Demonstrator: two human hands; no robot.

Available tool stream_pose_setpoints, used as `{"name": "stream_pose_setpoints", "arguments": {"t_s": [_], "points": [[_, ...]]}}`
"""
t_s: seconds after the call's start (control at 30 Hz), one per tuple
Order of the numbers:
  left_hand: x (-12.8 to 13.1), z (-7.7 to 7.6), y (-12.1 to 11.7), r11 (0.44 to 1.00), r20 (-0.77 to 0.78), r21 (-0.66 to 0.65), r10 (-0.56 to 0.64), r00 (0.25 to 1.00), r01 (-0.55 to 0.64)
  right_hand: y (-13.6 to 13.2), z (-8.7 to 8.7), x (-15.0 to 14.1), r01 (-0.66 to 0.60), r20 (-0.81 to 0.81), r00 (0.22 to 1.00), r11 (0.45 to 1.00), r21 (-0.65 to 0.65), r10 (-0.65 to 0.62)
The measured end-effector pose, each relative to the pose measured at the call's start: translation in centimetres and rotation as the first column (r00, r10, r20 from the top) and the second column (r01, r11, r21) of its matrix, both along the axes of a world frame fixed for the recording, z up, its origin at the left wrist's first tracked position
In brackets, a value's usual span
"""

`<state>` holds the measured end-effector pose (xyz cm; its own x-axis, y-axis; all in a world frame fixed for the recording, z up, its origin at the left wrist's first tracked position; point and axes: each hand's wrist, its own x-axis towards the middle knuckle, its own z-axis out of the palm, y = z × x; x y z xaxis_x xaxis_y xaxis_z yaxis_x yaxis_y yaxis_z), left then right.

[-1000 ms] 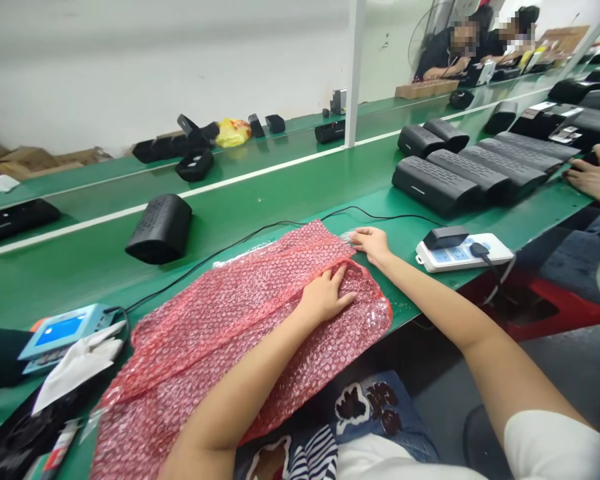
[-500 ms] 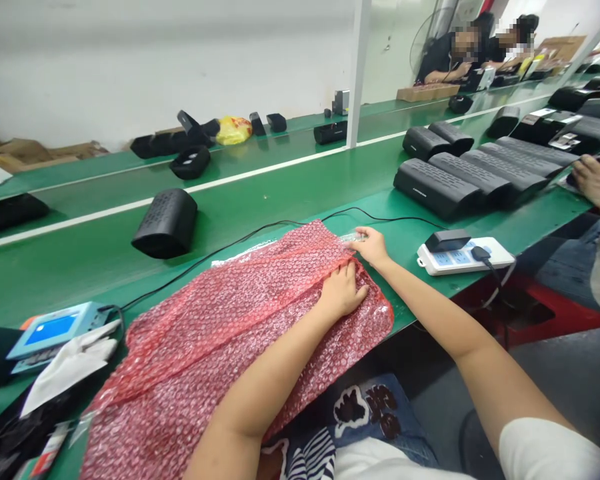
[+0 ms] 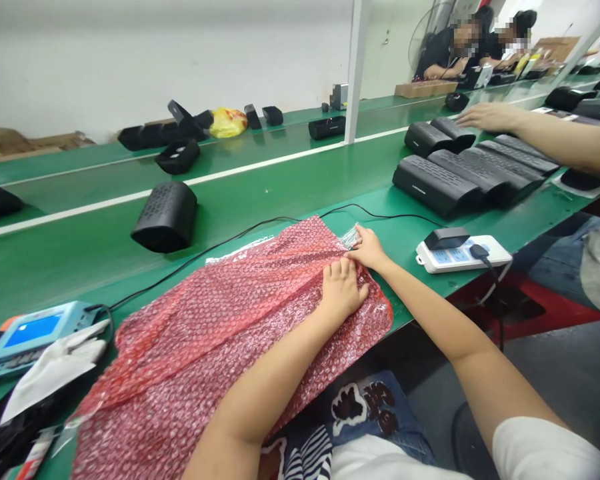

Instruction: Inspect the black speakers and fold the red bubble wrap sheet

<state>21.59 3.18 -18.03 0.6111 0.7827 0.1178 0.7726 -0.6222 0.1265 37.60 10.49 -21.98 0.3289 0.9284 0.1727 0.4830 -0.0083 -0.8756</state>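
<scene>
A large pink-red bubble wrap sheet [image 3: 195,353] lies folded over the near edge of the green bench, in a wide wrapped bundle. What may be inside it is hidden. My left hand [image 3: 343,287] rests flat on the wrap near its right end, fingers extended and thumb apart. Just beyond, my right hand [image 3: 369,248] pinches a crinkled strip of clear tape [image 3: 350,237] at the wrap's upper right edge. White plastic [image 3: 245,250] peeks out behind the wrap's far edge.
Several black speaker-like units [image 3: 433,187] stand at right, under a co-worker's arm [image 3: 535,127]. A power strip [image 3: 463,255] is by the bench edge. A lone black unit [image 3: 165,217] sits further back. A blue device [image 3: 37,333] and white glove [image 3: 55,373] lie left; a black cable [image 3: 240,233] crosses behind.
My right hand has lifted the clear tape strip slightly, and it now stands more upright. My left hand stays on the wrap. The co-worker's arm has reached over the black units.
</scene>
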Motion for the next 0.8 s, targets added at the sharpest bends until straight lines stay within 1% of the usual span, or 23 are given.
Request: {"name": "stream_pose_setpoints", "arguments": {"t_s": [0.17, 0.27, 0.33, 0.47, 0.6, 0.7, 0.8], "points": [[0.0, -0.1, -0.1, 0.999, -0.021, 0.021, -0.036, 0.999, 0.037, -0.5, 0.5, -0.3, 0.005, 0.056, 0.998, 1.000, 0.019, -0.006], [-0.1, 0.0, 0.2, 0.998, -0.020, -0.045, -0.054, 0.998, 0.053, -0.5, 0.6, 0.0, 0.016, 0.079, 0.997, 1.000, 0.018, -0.017], [-0.1, 0.1, 0.4, 0.996, -0.003, -0.077, -0.055, 0.998, 0.055, -0.2, 0.5, 0.3, 0.027, 0.079, 0.996, 1.000, 0.010, -0.028], [-0.2, 0.0, 0.7, 0.996, 0.063, -0.059, -0.068, 0.996, 0.072, 0.6, 0.3, 1.1, 0.060, 0.053, 0.997, 0.998, 0.007, -0.061], [-0.2, -0.2, 0.8, 0.996, 0.092, -0.080, -0.039, 0.995, 0.046, 0.8, 0.4, 1.5, 0.086, 0.055, 0.995, 0.995, 0.050, -0.088], [-0.2, -0.1, 0.8, 0.995, 0.071, -0.096, -0.017, 0.997, 0.024, 0.7, 0.5, 1.3, 0.103, 0.052, 0.993, 0.991, 0.080, -0.107], [-0.2, 0.0, 1.0, 0.997, 0.040, -0.071, -0.031, 0.999, 0.033, 0.8, 0.5, 1.2, 0.118, 0.032, 0.992, 0.989, 0.092, -0.122]]}}
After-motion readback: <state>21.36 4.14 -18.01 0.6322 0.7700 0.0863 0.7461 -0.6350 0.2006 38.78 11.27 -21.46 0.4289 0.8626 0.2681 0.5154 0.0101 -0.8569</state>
